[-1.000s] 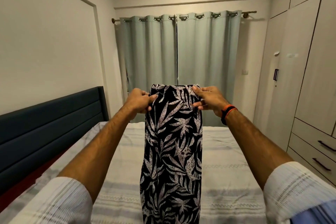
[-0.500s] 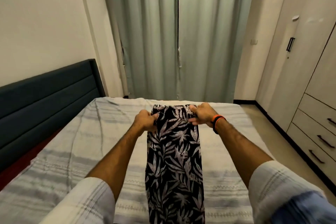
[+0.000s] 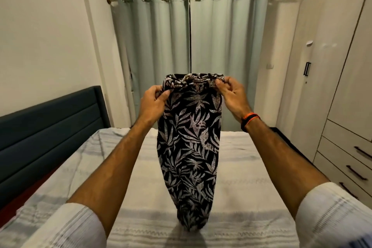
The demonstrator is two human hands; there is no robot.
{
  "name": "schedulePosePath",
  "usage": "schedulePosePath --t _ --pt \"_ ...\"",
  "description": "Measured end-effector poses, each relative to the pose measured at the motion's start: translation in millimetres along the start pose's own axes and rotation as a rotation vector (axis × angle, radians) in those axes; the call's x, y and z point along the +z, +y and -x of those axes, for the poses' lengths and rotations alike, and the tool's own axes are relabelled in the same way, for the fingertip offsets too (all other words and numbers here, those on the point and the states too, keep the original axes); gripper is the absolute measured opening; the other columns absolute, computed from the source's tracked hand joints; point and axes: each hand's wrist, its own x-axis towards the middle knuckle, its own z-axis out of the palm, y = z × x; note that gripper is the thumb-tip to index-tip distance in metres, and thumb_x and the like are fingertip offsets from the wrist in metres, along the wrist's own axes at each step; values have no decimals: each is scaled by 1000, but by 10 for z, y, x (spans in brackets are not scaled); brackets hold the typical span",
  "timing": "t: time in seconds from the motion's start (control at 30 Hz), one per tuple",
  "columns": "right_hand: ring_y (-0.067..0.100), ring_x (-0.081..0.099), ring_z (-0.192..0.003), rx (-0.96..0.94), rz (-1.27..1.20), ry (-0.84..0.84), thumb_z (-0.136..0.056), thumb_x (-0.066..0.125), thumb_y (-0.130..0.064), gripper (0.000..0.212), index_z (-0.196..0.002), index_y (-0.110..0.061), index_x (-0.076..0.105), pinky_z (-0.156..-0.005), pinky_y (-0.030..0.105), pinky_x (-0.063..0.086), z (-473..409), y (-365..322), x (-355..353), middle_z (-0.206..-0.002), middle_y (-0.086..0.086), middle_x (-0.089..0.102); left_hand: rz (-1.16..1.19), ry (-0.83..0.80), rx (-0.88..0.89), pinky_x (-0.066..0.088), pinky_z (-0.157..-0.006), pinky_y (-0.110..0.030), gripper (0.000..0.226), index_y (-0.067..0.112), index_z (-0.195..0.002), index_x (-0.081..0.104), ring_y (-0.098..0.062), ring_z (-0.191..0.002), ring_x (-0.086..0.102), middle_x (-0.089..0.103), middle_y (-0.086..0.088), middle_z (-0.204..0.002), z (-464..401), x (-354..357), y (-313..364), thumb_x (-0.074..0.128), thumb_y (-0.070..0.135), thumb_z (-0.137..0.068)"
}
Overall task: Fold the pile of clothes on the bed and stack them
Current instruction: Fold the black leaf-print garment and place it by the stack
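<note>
A black garment with a pale leaf print (image 3: pixel 190 147) hangs in the air in front of me above the bed (image 3: pixel 237 167). It is long and narrow, with a gathered waistband at the top. My left hand (image 3: pixel 154 101) pinches the waistband's left corner. My right hand (image 3: pixel 231 93) pinches the right corner, an orange and black band on its wrist. The garment's lower end hangs just above the striped bedspread and casts a shadow there. No pile of other clothes shows in this view.
A dark blue headboard (image 3: pixel 46 127) runs along the left side of the bed. Pale green curtains (image 3: pixel 191 52) hang behind the bed. A wardrobe with drawers (image 3: pixel 346 147) lines the right wall, with a strip of floor between it and the bed.
Both hands have lifted the garment up off the bed after lowering it half a second ago. Its lower end now hangs free in the air.
</note>
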Motion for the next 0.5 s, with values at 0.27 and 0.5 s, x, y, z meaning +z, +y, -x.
schedulePosePath --t 0.27,0.5 --pt "16 63 -86 185 -41 -101 -100 55 -18 12 -101 -8 63 -94 39 55 1360 487 -23 -82 -8 67 -12 -125 -150 57 -83 -46 16 15 -93 63 -23 -79 64 68 -4 -85 1268 -117 -663 63 30 -92" --pt "30 60 -82 486 -23 -157 -97 59 -22 17 -92 -6 63 -89 57 51 2700 1061 44 -83 15 63 -130 -260 -369 47 -68 -37 22 23 -75 54 -18 -69 50 52 6 -68 2560 -143 -1419 64 20 -94"
